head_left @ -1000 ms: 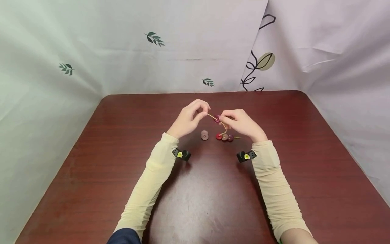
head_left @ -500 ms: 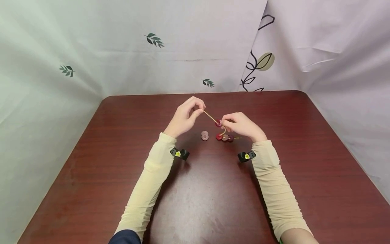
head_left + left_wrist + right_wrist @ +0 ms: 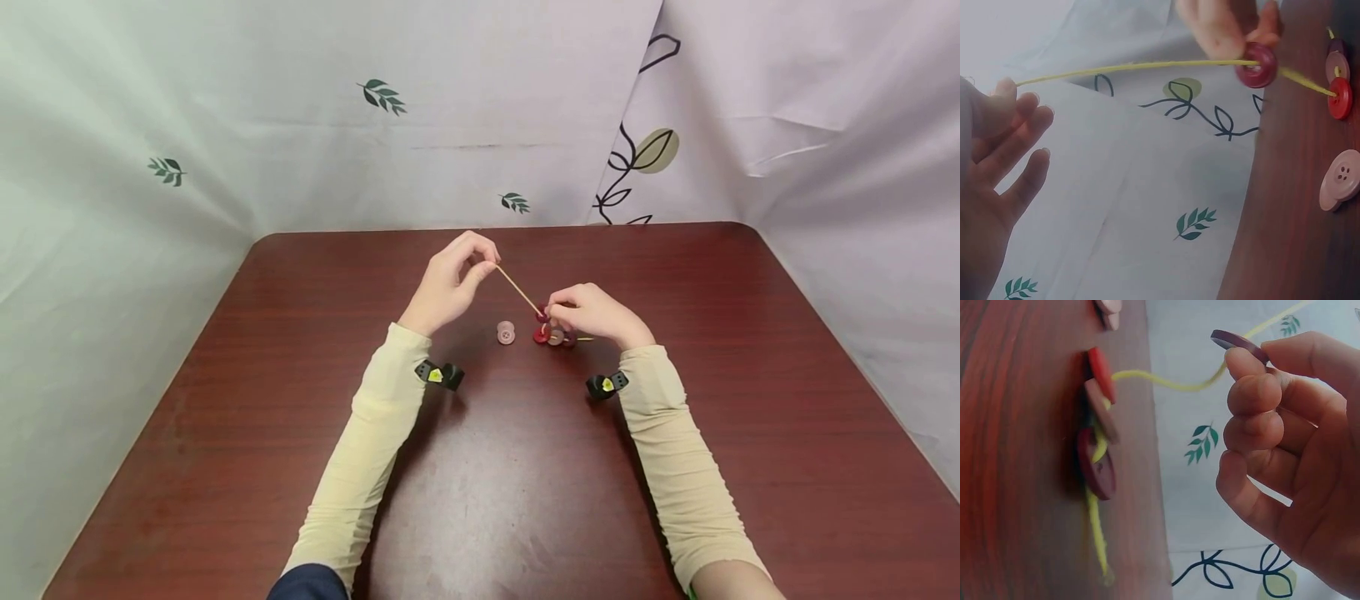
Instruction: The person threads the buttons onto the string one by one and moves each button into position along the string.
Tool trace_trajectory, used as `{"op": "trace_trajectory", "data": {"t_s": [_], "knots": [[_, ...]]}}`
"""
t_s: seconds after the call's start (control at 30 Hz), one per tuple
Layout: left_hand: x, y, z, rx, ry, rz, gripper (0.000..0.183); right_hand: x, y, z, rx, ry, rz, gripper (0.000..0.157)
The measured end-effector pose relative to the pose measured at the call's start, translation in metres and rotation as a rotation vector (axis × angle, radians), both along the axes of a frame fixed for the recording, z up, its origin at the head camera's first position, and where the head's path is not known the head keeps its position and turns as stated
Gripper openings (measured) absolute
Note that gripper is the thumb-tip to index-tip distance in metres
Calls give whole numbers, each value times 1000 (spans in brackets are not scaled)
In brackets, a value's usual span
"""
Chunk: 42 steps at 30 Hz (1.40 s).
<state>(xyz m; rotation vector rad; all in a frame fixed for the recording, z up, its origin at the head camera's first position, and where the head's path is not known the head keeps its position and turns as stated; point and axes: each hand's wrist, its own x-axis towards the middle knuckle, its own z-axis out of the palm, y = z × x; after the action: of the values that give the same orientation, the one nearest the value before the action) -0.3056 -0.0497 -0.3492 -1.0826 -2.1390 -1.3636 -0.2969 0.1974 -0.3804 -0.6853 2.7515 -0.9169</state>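
My left hand [image 3: 448, 283] pinches a yellow string [image 3: 1129, 67] near its end and draws it up to the left. The string runs through a dark red button [image 3: 1256, 65], which my right hand [image 3: 596, 314] pinches by its edge between thumb and finger. Below, on the table, the same string passes through a bright red button [image 3: 1101, 374], a pinkish-brown button [image 3: 1103, 412] and a dark maroon button [image 3: 1096, 465]. Its tail lies beyond the maroon one. Between the left hand and the dark red button the string looks straight.
Pale pink buttons [image 3: 506, 332], one overlapping another, lie on the brown wooden table [image 3: 465, 483] left of the strung ones. Pale cloth [image 3: 450, 158] with leaf prints hangs behind the table's far edge. Both wrists carry small black cameras.
My left hand has moved up and left, pulling a longer stretch of string through the dark red button. My right hand has lowered that button closer to the strung ones.
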Motion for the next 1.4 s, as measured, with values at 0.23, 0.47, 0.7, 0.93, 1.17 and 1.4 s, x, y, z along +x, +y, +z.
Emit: {"op": "trace_trajectory", "data": {"t_s": [0.23,0.47,0.7,0.93,1.17,1.4], "knots": [[0,-4,3,22,6,21,5,-2,1,-8,-18,-92,17,21],[0,-8,4,52,23,26,5,-3,0,-12,3,-152,53,24],[0,-10,6,59,25,24,6,-6,1,-17,51,-140,82,25],[2,-6,5,6,-61,-25,6,-4,3,-17,56,-143,80,28],[2,-2,2,-59,-106,-48,7,0,2,-6,16,-7,23,29],[1,3,-4,-137,-81,-67,7,14,-14,22,-309,36,-44,21]]}}
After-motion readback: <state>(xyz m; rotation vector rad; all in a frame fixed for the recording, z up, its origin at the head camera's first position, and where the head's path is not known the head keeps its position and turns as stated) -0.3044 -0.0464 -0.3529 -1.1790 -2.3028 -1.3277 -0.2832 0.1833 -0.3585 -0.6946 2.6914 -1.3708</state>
